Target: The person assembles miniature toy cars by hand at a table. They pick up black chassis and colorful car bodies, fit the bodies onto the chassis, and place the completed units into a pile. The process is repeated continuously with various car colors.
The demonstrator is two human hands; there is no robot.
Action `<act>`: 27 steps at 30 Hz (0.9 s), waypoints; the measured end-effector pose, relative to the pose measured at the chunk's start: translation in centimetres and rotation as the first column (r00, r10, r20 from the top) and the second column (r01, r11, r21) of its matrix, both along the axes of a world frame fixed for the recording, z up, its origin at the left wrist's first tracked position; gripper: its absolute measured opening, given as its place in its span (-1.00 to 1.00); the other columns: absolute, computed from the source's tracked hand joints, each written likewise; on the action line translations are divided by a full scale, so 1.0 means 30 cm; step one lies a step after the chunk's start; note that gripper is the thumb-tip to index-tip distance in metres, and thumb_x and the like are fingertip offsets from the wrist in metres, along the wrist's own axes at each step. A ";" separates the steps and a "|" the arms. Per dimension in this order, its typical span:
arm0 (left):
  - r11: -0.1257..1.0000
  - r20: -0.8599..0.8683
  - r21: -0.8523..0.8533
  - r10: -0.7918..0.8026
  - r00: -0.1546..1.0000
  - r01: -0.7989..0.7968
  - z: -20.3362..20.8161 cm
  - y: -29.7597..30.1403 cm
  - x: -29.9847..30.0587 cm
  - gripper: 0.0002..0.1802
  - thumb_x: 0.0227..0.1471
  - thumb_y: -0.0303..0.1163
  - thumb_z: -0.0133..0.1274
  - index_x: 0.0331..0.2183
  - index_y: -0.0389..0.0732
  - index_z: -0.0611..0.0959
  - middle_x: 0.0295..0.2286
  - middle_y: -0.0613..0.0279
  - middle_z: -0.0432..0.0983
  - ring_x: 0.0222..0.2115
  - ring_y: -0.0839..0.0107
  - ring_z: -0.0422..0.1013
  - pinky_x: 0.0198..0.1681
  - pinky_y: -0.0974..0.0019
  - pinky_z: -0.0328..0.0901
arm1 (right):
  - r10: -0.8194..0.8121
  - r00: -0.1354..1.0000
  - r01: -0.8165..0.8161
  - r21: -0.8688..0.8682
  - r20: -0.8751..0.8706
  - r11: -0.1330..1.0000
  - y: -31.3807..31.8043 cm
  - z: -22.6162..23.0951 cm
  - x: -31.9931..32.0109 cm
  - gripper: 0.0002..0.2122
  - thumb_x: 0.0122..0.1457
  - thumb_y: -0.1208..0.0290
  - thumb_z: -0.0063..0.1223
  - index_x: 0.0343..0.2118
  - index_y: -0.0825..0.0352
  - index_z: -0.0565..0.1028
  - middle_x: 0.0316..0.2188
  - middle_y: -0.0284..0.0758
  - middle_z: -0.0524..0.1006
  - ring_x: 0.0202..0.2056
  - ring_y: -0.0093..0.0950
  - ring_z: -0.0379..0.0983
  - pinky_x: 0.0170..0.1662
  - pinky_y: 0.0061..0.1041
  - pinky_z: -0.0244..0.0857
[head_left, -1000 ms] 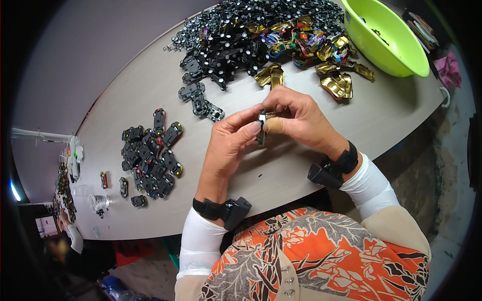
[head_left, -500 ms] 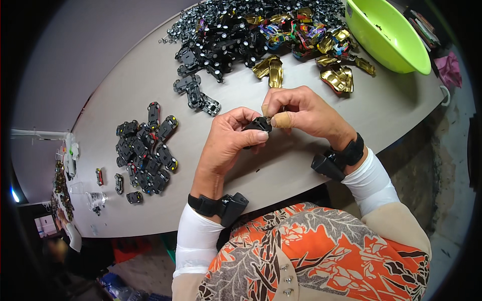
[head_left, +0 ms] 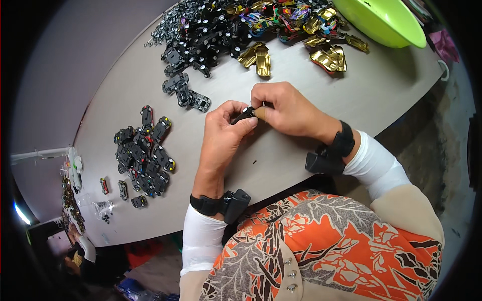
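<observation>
Over the table, my left hand (head_left: 221,128) is closed round a black toy car chassis (head_left: 243,117), on which a pale wheel shows near the fingertips. My right hand (head_left: 291,109) is pinched at the right end of the chassis, its thumb wrapped in tan tape. Whatever lies between the right fingertips is hidden. Beyond my hands lie several loose dark chassis (head_left: 183,93) and gold car bodies (head_left: 261,60). To the left is a heap of small cars (head_left: 140,155), many with dark undersides up.
A big pile of black chassis (head_left: 208,37) lies at the back, with small wheel parts (head_left: 168,30) behind it and colourful bodies (head_left: 286,22) to its right. A green basin (head_left: 386,25) stands far right. A clear cup (head_left: 104,207) is at left. Another person's arm (head_left: 85,246) shows lower left.
My right fingers have closed in against the chassis; a small shiny bit that showed between them is hidden now. The whole view has shifted slightly.
</observation>
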State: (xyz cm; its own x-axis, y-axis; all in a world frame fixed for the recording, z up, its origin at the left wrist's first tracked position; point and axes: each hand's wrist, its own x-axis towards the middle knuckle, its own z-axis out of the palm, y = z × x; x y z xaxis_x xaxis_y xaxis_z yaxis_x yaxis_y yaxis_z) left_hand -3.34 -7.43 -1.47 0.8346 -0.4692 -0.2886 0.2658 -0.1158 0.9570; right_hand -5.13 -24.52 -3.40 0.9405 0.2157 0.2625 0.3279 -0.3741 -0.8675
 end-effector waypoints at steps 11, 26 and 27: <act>0.949 -0.100 -0.294 0.087 0.991 -0.113 -0.015 0.043 0.051 -0.62 -0.21 -0.58 0.10 -0.23 -0.33 0.46 -0.39 0.18 0.46 -0.49 0.49 0.40 -0.46 0.48 0.30 | 0.139 0.927 0.103 0.594 -0.347 0.798 -0.065 0.040 0.032 -0.91 -0.05 0.62 0.00 -0.43 0.38 0.44 -0.57 -0.45 0.40 -0.62 -0.70 0.31 -0.56 -0.71 0.25; 0.898 -0.363 -0.401 0.028 0.931 -0.183 -0.023 0.022 0.037 -0.73 -0.08 -0.48 0.00 -0.27 -0.31 0.38 -0.45 -0.05 0.49 -0.50 0.24 0.49 -0.45 0.23 0.46 | 0.218 0.897 0.055 0.585 -0.386 0.809 -0.053 0.070 0.014 -0.93 -0.07 0.62 0.01 -0.56 0.35 0.36 -0.54 -0.42 0.36 -0.64 -0.68 0.31 -0.62 -0.71 0.22; 0.900 -0.371 -0.393 0.032 0.928 -0.188 -0.017 0.022 0.037 -0.75 -0.08 -0.50 0.00 -0.29 -0.32 0.38 -0.46 -0.05 0.49 -0.52 0.22 0.49 -0.46 0.24 0.46 | 0.224 0.899 0.048 0.595 -0.375 0.802 -0.048 0.068 0.017 -0.94 -0.08 0.62 0.02 -0.57 0.35 0.37 -0.58 -0.43 0.37 -0.64 -0.69 0.32 -0.62 -0.72 0.22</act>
